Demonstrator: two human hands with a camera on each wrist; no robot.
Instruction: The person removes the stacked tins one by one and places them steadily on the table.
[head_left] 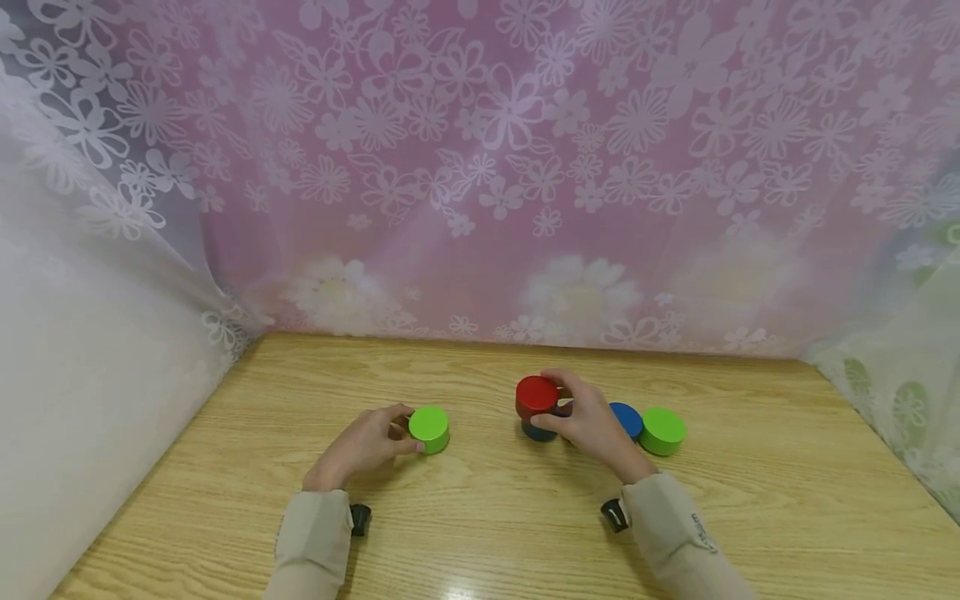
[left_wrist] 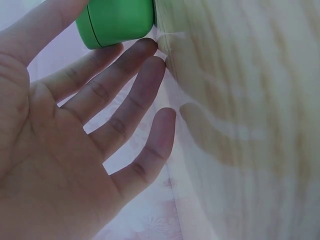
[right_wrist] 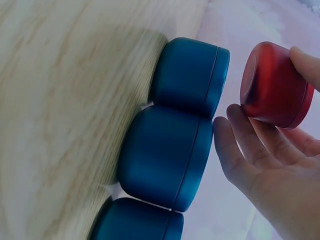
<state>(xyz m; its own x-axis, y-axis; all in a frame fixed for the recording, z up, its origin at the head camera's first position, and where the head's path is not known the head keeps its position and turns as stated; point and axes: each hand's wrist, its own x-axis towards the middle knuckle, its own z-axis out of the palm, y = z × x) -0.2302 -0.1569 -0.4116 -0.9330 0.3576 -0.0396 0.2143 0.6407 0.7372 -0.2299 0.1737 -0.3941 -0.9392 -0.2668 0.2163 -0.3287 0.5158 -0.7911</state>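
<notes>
My left hand [head_left: 407,429] lies on the table beside a green round jar [head_left: 429,429]. Its thumb and forefinger touch the jar's side, and in the left wrist view the fingers [left_wrist: 125,95] are spread nearly straight under the green jar [left_wrist: 117,22]. My right hand [head_left: 549,402] grips a red round jar [head_left: 536,395], lifted just above a dark blue jar [head_left: 538,432]. The right wrist view has the red jar [right_wrist: 272,85] pinched between thumb and fingers [right_wrist: 240,145], over a row of three blue jars [right_wrist: 162,155] on the wood.
Right of my right hand stand another blue jar [head_left: 627,418] and a second green jar [head_left: 662,431]. The wooden table [head_left: 480,533] is enclosed by flowered pink curtain [head_left: 480,167] at the back and pale curtains at both sides.
</notes>
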